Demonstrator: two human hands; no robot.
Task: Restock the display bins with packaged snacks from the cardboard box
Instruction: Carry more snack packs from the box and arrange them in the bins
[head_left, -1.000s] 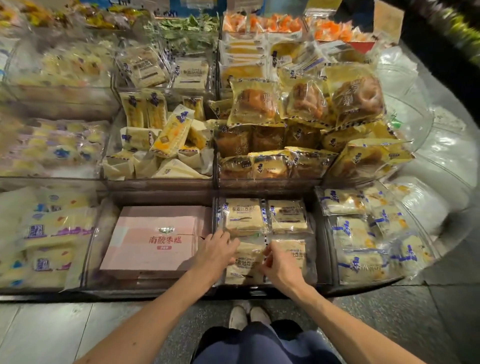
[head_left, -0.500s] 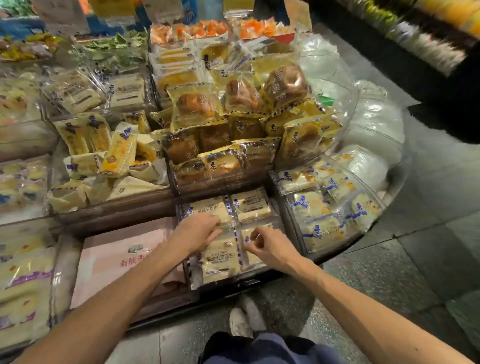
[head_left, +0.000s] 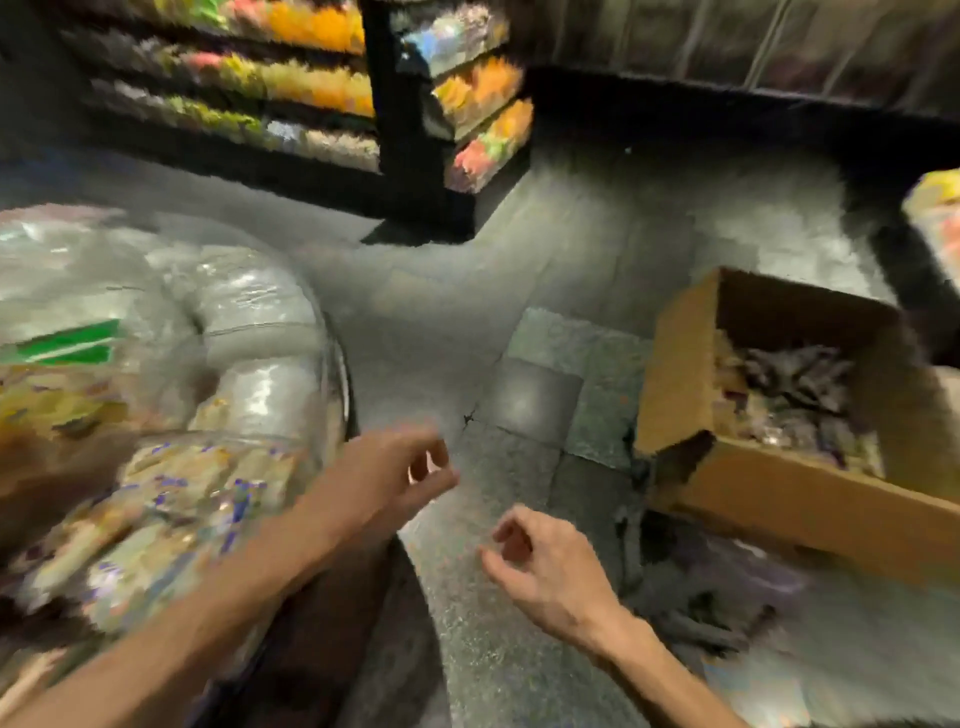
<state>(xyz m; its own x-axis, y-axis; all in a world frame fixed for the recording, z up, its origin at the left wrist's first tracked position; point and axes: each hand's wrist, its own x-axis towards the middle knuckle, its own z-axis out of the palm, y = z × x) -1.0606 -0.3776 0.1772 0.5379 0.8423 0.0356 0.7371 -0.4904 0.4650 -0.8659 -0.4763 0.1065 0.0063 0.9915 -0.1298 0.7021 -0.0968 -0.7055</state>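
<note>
Two hands: both are hovering bare above the floor at 6 o'clock in the view, and neither is touching the other.
Left hand (head_left: 395, 480): it is reaching toward 12 o'clock with fingers loosely curled. Thumb and forefinger tips are sitting near each other with nothing between them. Its forearm is passing just beside the nearest bin.
Right hand (head_left: 543, 566): it is hanging at 5 o'clock of the left hand, fingers slackly bent, and is holding nothing.
Cardboard box (head_left: 800, 512): it is standing open-topped on the floor at 3 o'clock of the hands, well apart from both.
Box contents (head_left: 795, 395): dark and pale packets are lying jumbled inside; blur is hiding what kind they are.
Display bins (head_left: 270, 322): clear, curved walls are occupying the 9 o'clock side of the view.
Packaged snacks (head_left: 171, 514): pale packets with purple-blue print are filling the nearest bin, next to the left forearm.
Floor (head_left: 519, 312): grey speckled tiles are running between bins and box.
Shelves (head_left: 260, 78): dark racks at 11 to 12 o'clock are carrying orange, yellow and green goods, heavily blurred.
</note>
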